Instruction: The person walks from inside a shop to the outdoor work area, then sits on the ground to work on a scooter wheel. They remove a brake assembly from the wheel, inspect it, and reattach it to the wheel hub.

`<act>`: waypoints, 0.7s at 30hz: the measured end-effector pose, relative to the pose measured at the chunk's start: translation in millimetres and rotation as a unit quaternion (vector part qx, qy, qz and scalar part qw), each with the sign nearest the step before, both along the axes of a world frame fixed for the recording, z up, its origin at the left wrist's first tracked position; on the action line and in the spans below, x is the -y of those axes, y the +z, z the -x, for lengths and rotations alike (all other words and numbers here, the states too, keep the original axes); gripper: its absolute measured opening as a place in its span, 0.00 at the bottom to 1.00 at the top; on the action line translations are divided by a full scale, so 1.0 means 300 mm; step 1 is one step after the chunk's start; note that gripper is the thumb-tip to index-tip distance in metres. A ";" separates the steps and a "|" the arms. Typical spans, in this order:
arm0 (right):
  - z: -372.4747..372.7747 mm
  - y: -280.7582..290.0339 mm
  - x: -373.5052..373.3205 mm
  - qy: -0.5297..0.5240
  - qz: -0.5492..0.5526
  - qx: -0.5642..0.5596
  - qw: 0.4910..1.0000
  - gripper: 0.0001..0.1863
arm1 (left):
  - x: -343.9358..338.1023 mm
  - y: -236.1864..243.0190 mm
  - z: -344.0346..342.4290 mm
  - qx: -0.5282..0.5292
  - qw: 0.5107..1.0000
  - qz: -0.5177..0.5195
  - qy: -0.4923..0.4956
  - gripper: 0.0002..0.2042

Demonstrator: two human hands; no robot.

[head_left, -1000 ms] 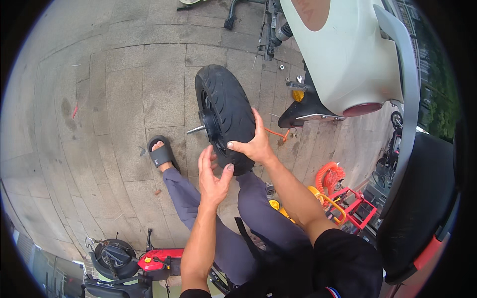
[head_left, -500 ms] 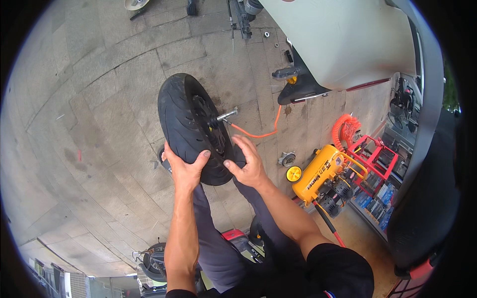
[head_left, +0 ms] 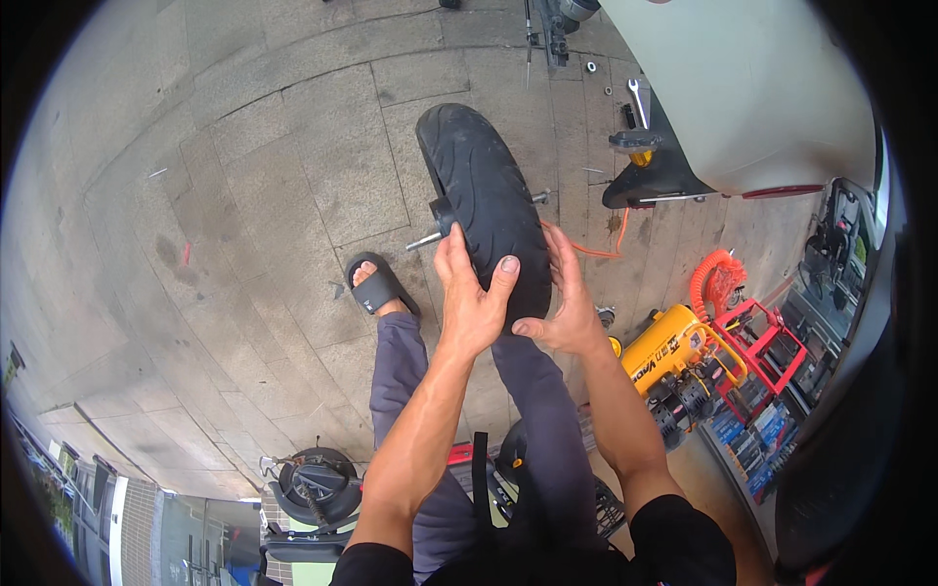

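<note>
The big black wheel (head_left: 486,186) is up on its edge in front of the right leg (head_left: 549,415), w/ the stone floor (head_left: 274,176) under it; can't tell if it touches down, b/c we look from above. The L hand (head_left: 474,298) has its fingers on the wheel's left side, near the hub (head_left: 443,214), and its thumb on top of the tread. The R hand (head_left: 570,305) has its fingers along the other side, thumb down by the low end of the tread. So each grip is bent round the rubber, w/ the wheel b/w them; can't tell how hard they press. The metal axle (head_left: 424,240) pokes out L and R, and a thin orange cord (head_left: 598,254) runs off to the right, past the R fingertips. Step in hand, as far as I can judge: holding the wheel up and steady. Next move prob. calls for a firm, even hold on both sides, w/ fingers clear of the axle and no tug on the cord. Off to the right: a yellow air tank (head_left: 660,349), a red frame (head_left: 775,354), a wrench (head_left: 636,96) on the floor, and a pale scooter body (head_left: 762,98). A dark sandal (head_left: 381,287) is on the left foot (head_left: 364,271).
</note>
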State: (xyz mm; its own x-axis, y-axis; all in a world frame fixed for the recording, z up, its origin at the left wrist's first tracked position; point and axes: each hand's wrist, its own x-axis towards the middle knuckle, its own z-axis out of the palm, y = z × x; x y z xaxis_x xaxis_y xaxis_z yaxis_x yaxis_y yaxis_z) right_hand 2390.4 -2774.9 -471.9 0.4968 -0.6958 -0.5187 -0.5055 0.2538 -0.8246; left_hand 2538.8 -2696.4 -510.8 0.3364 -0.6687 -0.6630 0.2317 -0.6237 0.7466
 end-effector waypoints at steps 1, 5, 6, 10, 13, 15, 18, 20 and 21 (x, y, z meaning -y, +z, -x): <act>-0.005 0.003 0.015 0.026 0.056 -0.042 0.997 0.70 | -0.022 -0.003 0.022 -0.039 0.997 0.041 0.051 0.41; 0.024 -0.040 0.081 0.059 0.187 -0.166 0.966 0.68 | -0.203 -0.126 -0.005 -0.051 0.997 -0.038 0.046 0.28; 0.041 -0.054 0.099 0.053 0.193 -0.186 0.962 0.67 | -0.254 -0.173 -0.016 -0.039 0.994 -0.093 0.037 0.27; 0.091 -0.095 0.138 0.040 0.236 -0.199 0.950 0.60 | -0.419 -0.305 -0.026 -0.035 0.983 -0.179 -0.013 0.25; 0.105 -0.099 0.142 0.042 0.243 -0.204 0.947 0.59 | -0.443 -0.335 0.012 -0.063 0.982 -0.180 -0.006 0.25; 0.106 -0.100 0.143 0.040 0.244 -0.204 0.947 0.59 | -0.421 -0.335 0.044 -0.083 0.983 -0.166 0.000 0.25; 0.107 -0.100 0.148 0.024 0.236 -0.193 0.952 0.59 | -0.385 -0.314 0.082 -0.119 0.982 -0.147 0.017 0.25; 0.113 -0.101 0.159 0.050 0.283 -0.232 0.929 0.58 | -0.367 -0.303 0.100 -0.123 0.982 -0.142 0.019 0.24; 0.119 -0.101 0.166 0.060 0.309 -0.247 0.916 0.58 | -0.361 -0.298 0.111 -0.137 0.980 -0.141 0.028 0.24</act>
